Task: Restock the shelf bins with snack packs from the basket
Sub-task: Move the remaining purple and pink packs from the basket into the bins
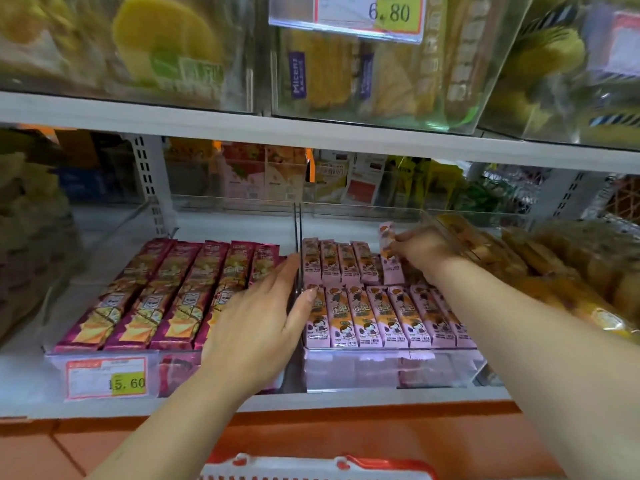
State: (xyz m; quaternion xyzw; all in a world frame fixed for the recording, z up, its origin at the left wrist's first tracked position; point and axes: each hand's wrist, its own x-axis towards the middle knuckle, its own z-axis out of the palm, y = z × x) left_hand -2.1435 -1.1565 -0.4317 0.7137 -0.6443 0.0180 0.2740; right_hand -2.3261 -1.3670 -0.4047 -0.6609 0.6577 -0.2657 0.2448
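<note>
Two clear shelf bins stand side by side. The left bin (104, 362) holds long magenta snack packs (162, 296). The right bin (381, 372) holds rows of small pink snack packs (377, 317). My left hand (263, 323) lies flat with straight fingers over the divider between the bins, touching packs on both sides. My right hand (422, 251) reaches into the back of the right bin and pinches one pink pack (389, 258), held upright. The rim of the red and white basket (318, 467) shows at the bottom edge.
A white shelf (311, 133) above carries clear bins of yellow snacks and a 6.80 price tag (349, 15). To the right is a bin of golden-brown packs (571, 271). A 15.60 price label (107, 377) is on the left bin's front. An orange ledge (311, 434) runs below.
</note>
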